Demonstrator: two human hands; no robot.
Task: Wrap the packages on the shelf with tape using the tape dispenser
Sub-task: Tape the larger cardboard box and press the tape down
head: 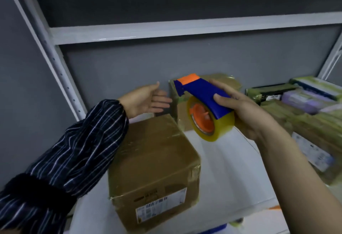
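A blue-and-orange plastic tape dispenser (pixel 205 104) is gripped by the right hand (pixel 246 111) in front of a small brown cardboard package (pixel 182 119). The left hand (pixel 146 98), fingers spread, is held nearer, just left of it.

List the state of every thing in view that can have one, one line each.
left hand, open, palm up, fingers reaching toward the back package; contact unclear
right hand, grips the tape dispenser
tape dispenser, held in the air above the shelf, loaded
tape roll, mounted on the dispenser
front box, closed, glossy with tape, resting on the shelf
back package, upright near the back wall, taped
side packages, piled at right, wrapped
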